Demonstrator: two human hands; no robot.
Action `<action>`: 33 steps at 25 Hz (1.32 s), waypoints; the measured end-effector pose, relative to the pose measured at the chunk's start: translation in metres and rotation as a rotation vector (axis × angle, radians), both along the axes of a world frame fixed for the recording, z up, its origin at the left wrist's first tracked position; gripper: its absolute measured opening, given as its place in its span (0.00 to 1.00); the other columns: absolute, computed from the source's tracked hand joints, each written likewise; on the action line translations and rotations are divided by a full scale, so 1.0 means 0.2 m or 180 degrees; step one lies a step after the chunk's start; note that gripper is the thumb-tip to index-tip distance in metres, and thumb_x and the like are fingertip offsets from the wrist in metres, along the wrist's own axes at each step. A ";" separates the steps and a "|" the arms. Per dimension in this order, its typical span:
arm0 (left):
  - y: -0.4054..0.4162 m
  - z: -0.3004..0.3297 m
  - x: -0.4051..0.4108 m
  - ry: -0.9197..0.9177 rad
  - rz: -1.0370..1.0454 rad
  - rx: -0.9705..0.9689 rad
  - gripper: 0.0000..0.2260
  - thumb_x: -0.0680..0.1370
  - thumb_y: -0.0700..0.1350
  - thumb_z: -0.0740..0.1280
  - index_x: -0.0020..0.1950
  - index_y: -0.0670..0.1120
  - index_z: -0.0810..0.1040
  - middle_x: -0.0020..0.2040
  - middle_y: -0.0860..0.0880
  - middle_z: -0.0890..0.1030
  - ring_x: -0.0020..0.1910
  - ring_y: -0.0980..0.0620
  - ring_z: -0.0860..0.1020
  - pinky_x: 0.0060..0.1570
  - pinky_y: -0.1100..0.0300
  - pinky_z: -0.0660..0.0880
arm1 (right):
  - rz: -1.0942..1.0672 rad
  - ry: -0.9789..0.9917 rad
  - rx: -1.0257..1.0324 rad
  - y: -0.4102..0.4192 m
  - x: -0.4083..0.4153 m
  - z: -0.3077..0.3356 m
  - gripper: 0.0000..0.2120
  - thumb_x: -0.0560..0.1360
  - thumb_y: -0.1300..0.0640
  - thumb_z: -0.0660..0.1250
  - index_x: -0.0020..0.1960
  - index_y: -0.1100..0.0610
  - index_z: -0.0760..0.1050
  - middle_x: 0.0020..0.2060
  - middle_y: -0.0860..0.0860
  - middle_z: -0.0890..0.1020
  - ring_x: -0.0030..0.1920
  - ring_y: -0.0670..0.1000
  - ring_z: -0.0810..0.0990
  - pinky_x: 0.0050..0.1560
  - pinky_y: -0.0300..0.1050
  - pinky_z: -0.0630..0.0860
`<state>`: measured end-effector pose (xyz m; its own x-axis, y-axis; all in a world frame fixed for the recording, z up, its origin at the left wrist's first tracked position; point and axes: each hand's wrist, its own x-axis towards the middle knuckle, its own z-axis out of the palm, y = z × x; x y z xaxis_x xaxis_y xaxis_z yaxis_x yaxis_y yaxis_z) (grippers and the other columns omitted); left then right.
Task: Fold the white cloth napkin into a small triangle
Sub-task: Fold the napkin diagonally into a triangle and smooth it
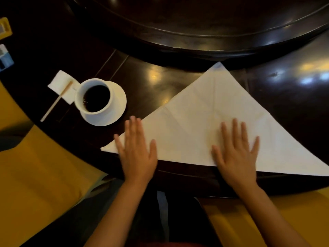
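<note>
The white cloth napkin (pixel 201 118) lies flat on the dark table as one large triangle, its apex pointing away from me and its long edge along the table's near rim. My left hand (pixel 137 152) rests palm down with fingers spread over the napkin's left corner, slightly blurred. My right hand (pixel 236 154) lies flat with fingers apart on the napkin's lower middle, its heel over the long edge. Neither hand holds anything.
A white cup of dark coffee (pixel 95 98) on a saucer (pixel 119 102) stands left of the napkin, close to my left hand. Beside it lie a small paper napkin (pixel 59 82) and a wooden stirrer (pixel 55 104). A raised round turntable (pixel 195 36) fills the table's far side. Yellow seats flank me.
</note>
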<state>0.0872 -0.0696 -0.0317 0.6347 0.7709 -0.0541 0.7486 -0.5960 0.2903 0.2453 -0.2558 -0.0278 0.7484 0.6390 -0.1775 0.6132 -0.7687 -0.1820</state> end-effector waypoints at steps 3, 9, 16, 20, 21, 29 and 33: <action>-0.19 -0.01 0.33 -0.0076 -0.0634 0.0135 0.28 0.78 0.53 0.47 0.76 0.47 0.45 0.76 0.46 0.48 0.75 0.48 0.49 0.70 0.44 0.43 | 0.1013 -0.0156 0.0150 0.14 0.07 -0.01 0.27 0.79 0.44 0.45 0.76 0.48 0.44 0.76 0.51 0.46 0.76 0.54 0.43 0.72 0.59 0.40; -0.23 -0.13 0.42 0.0629 -0.0783 0.0386 0.28 0.79 0.59 0.44 0.76 0.49 0.45 0.77 0.45 0.49 0.75 0.45 0.44 0.70 0.42 0.42 | 0.2409 -0.0046 -0.0114 0.35 0.51 -0.10 0.26 0.79 0.42 0.41 0.75 0.46 0.44 0.76 0.49 0.48 0.75 0.51 0.41 0.73 0.53 0.39; -0.23 -0.12 0.42 0.0610 -0.0788 0.0294 0.33 0.75 0.64 0.43 0.76 0.51 0.47 0.77 0.44 0.51 0.75 0.42 0.48 0.69 0.37 0.45 | 0.1953 -0.0261 -0.0109 0.53 0.85 -0.11 0.31 0.77 0.38 0.42 0.76 0.52 0.43 0.77 0.53 0.50 0.75 0.51 0.44 0.73 0.52 0.40; -0.23 -0.11 0.43 0.0740 -0.0780 0.0282 0.33 0.75 0.64 0.44 0.77 0.51 0.44 0.78 0.45 0.48 0.75 0.43 0.44 0.69 0.38 0.43 | 0.0091 -0.0284 -0.0112 0.56 0.80 -0.12 0.33 0.78 0.39 0.44 0.75 0.59 0.47 0.76 0.56 0.52 0.76 0.54 0.46 0.73 0.55 0.40; -0.23 -0.11 0.43 0.0767 -0.0777 0.0284 0.33 0.75 0.64 0.44 0.76 0.52 0.42 0.78 0.45 0.47 0.75 0.44 0.43 0.69 0.38 0.42 | -0.0318 -0.0249 -0.0027 0.54 0.77 -0.11 0.33 0.78 0.39 0.44 0.75 0.59 0.46 0.76 0.56 0.50 0.76 0.53 0.44 0.72 0.56 0.39; -0.40 -0.05 0.56 0.0386 -0.1536 0.0171 0.31 0.76 0.64 0.38 0.75 0.53 0.36 0.76 0.47 0.37 0.75 0.46 0.40 0.69 0.41 0.37 | -0.0645 -0.0308 0.0106 -0.29 0.51 0.06 0.32 0.76 0.46 0.62 0.74 0.53 0.53 0.73 0.60 0.61 0.72 0.61 0.59 0.67 0.62 0.61; -0.45 -0.09 0.60 0.0621 -0.1976 0.0350 0.30 0.77 0.61 0.40 0.74 0.52 0.33 0.76 0.46 0.37 0.74 0.47 0.36 0.70 0.42 0.39 | -0.1026 -0.0297 -0.0450 -0.67 0.45 0.13 0.27 0.72 0.50 0.68 0.67 0.59 0.66 0.59 0.61 0.75 0.57 0.61 0.74 0.52 0.56 0.75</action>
